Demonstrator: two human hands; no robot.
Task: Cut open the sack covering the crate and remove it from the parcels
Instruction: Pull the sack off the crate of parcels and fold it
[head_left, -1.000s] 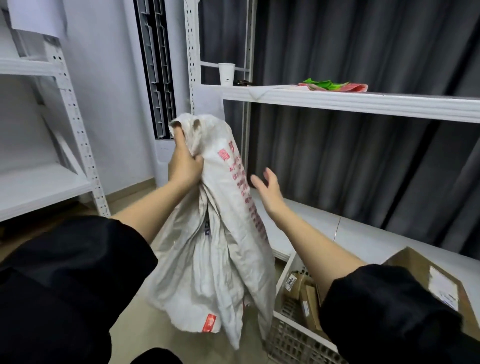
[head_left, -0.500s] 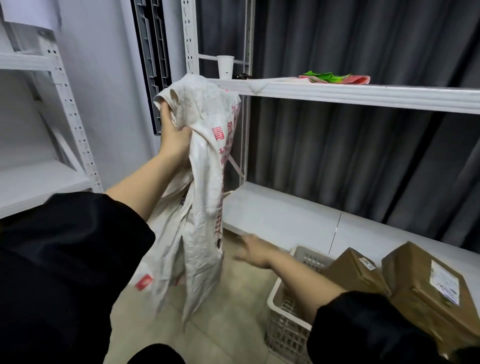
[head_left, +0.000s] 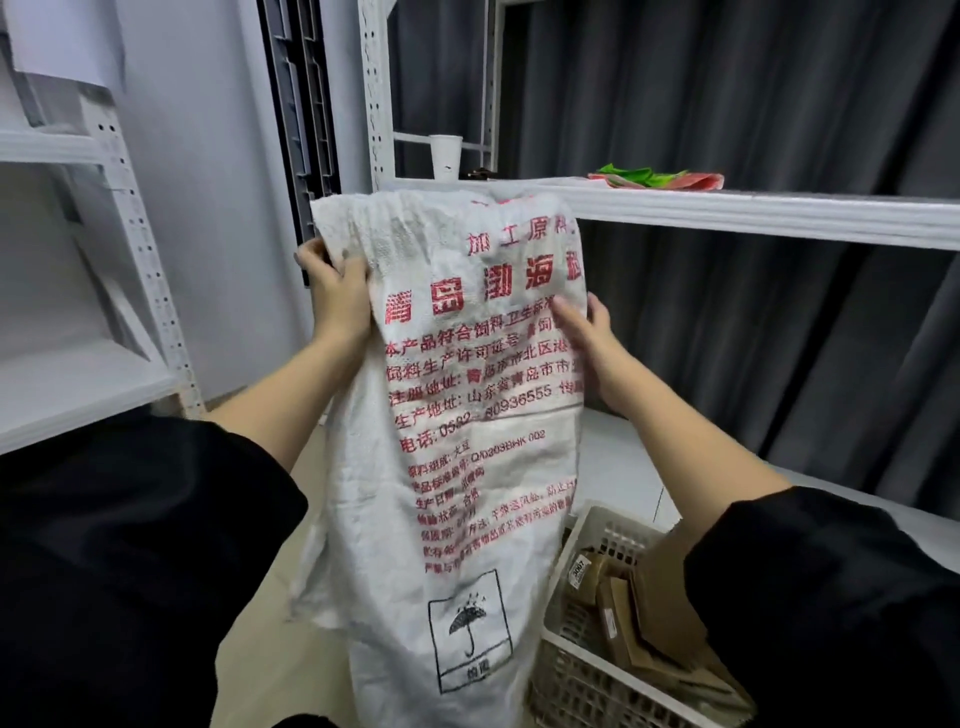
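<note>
A white woven sack with red print and a black umbrella mark hangs flat and upright in front of me, off the crate. My left hand grips its upper left edge. My right hand holds its right edge, fingers curled onto the front. A white plastic crate stands on the floor at lower right, with several brown cardboard parcels inside. The sack's lower part hides the crate's left side.
White metal shelving: a low shelf behind the crate and an upper shelf carrying a paper cup and a green and red packet. Another rack stands at left. Dark curtains hang behind.
My left hand has spread the bunched sack out flat. My right hand rose from near the crate and took hold of the sack's right edge.
</note>
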